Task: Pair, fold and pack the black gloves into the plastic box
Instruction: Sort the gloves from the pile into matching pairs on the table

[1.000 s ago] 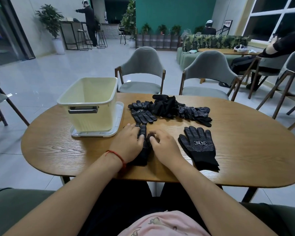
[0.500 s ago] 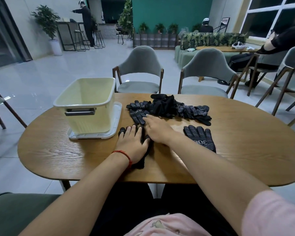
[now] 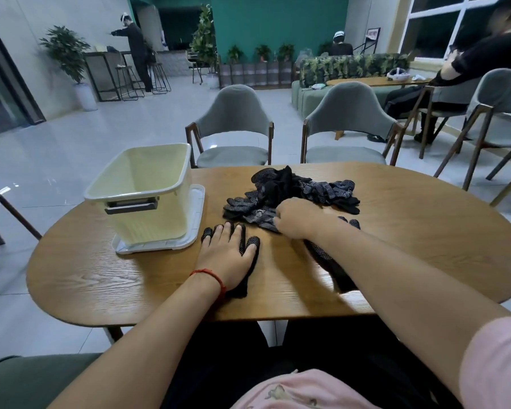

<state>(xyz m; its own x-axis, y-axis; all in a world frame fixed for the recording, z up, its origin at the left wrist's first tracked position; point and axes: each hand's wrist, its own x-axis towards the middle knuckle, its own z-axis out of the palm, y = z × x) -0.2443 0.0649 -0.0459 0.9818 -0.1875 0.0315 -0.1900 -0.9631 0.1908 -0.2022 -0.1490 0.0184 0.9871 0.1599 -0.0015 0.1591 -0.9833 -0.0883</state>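
The left hand (image 3: 227, 256) lies flat, fingers straight and spread, pressing a black glove (image 3: 252, 243) onto the bench (image 3: 425, 231) close to its near edge. The glove's dotted fingertips show past the person's own. The right hand (image 3: 295, 218) reaches further in, its fingers curled round the edge of a dotted glove (image 3: 257, 215) at the near side of the pile of black gloves (image 3: 295, 184), which sits in the middle of the bench toward the far edge. Another glove (image 3: 322, 255) lies under the right forearm, only its fingertips and part of its cuff showing. The pale yellow plastic box (image 3: 148, 219) stands open at the left end of the bench on its white lid (image 3: 196, 214), just beside the left hand. What lies inside the box is not visible.
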